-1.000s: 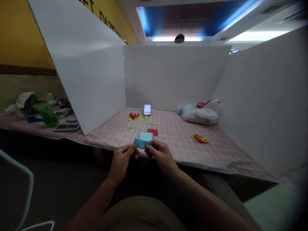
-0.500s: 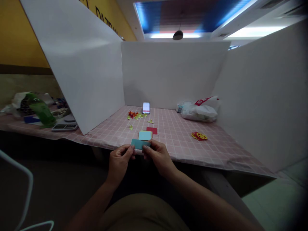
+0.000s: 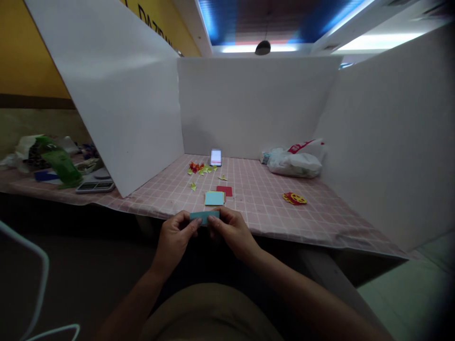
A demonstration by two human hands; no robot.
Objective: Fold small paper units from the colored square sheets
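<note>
A narrow strip of blue folded paper [image 3: 204,216] is held between both hands, just in front of the table's near edge. My left hand [image 3: 177,235] pinches its left part, thumb on the near face. My right hand [image 3: 232,232] grips the right part in the same way, thumb beside the other thumb. The fingers behind the paper are mostly hidden. Just beyond the hands lies a stack of colored paper [image 3: 214,198] with a light blue sheet on top. A red sheet [image 3: 224,191] lies partly under it.
Small yellow folded papers [image 3: 193,186] and a red-orange pile [image 3: 196,167] lie farther back, before a lit phone [image 3: 216,157]. Red and yellow cut-outs [image 3: 295,198] and a white plastic bag [image 3: 294,164] are at right. White panels [image 3: 256,104] enclose the table.
The blue paper now shows as a narrower strip, and it has shifted slightly left. Both thumbs have come closer together along it.
</note>
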